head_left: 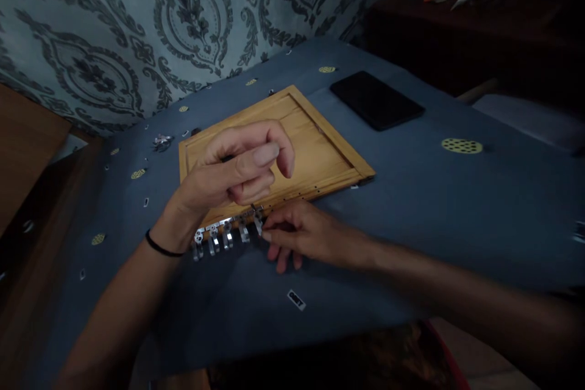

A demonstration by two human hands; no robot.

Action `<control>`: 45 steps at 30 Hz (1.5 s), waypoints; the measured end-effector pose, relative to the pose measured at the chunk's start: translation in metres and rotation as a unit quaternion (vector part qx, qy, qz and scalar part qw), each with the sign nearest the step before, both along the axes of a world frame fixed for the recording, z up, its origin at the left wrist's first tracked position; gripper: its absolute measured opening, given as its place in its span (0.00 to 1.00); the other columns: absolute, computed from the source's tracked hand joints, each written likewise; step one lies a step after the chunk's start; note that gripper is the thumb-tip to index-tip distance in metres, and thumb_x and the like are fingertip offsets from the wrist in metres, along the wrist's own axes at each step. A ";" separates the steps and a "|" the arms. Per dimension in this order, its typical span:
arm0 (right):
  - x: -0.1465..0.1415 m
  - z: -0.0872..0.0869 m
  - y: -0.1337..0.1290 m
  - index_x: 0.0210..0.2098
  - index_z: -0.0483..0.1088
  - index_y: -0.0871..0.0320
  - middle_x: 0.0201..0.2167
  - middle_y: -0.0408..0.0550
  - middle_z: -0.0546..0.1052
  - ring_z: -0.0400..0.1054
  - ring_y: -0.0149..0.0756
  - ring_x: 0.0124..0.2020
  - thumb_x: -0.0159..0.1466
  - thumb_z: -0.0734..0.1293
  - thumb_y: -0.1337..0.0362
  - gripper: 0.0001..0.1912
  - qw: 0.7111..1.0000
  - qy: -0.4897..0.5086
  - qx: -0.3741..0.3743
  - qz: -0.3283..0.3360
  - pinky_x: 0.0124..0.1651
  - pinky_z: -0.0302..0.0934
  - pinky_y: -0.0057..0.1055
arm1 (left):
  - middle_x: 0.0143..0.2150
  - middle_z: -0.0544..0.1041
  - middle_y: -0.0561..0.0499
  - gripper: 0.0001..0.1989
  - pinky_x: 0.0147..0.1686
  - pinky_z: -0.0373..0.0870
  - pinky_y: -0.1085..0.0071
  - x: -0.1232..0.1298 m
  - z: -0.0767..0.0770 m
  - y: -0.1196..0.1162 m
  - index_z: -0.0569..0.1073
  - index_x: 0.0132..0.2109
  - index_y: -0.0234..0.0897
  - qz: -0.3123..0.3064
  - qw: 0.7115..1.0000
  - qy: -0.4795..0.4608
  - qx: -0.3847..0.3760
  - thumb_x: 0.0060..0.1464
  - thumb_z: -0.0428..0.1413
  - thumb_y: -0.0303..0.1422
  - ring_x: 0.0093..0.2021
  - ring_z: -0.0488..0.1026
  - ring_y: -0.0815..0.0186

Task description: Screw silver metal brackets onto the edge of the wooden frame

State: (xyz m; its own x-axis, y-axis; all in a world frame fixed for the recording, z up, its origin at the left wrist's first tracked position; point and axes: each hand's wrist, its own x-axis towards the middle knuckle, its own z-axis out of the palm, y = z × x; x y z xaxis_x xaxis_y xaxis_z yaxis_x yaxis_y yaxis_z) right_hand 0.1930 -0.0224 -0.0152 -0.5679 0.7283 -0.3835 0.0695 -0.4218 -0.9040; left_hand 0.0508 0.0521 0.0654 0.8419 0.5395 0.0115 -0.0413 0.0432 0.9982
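Note:
A wooden panel (315,143) with a raised frame lies on the table. Several shiny metal hooks (227,236) are lined up along its near edge. My right hand (304,234) pinches the rightmost hook (258,219) between thumb and fingers at that edge. Small dark holes dot the frame to its right. Above the panel hovers my left hand (247,164), closed, fingers curled and thumb laid along them. A dark spot shows inside the curl; whether it is an object or shadow is unclear. A black band circles my left wrist.
The table has a blue patterned cloth (457,213). A flat black device (377,99) lies right of the panel, and a small heap of metal pieces (162,142) to its left. Behind hangs patterned fabric (192,12). Brown furniture (31,146) stands at the left.

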 end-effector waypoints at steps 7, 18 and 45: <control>0.000 -0.001 -0.001 0.28 0.68 0.61 0.22 0.41 0.76 0.73 0.25 0.19 0.65 0.68 0.67 0.09 1.000 0.008 -0.007 -0.012 0.19 0.61 0.18 | 0.15 0.51 0.62 0.15 0.14 0.47 0.77 0.001 0.004 -0.011 0.74 0.32 0.38 0.051 0.996 -0.045 0.061 0.60 0.60 0.44 0.13 0.44 0.78; 0.000 -0.007 -0.001 0.29 0.67 0.61 0.23 0.41 0.76 0.74 0.24 0.21 0.68 0.66 0.67 0.10 1.000 0.027 -0.001 -0.001 0.19 0.60 0.16 | 0.19 0.60 0.57 0.11 0.18 0.52 0.72 -0.022 0.021 -0.043 0.75 0.32 0.36 0.298 0.901 -0.032 0.313 0.64 0.55 0.32 0.18 0.55 0.73; -0.001 -0.006 -0.001 0.29 0.68 0.61 0.23 0.42 0.77 0.74 0.25 0.21 0.66 0.67 0.64 0.10 1.000 0.011 0.001 -0.004 0.19 0.60 0.17 | 0.17 0.53 0.61 0.12 0.18 0.50 0.75 -0.006 -0.015 -0.051 0.76 0.37 0.34 0.286 0.922 -0.180 0.192 0.67 0.52 0.33 0.16 0.49 0.75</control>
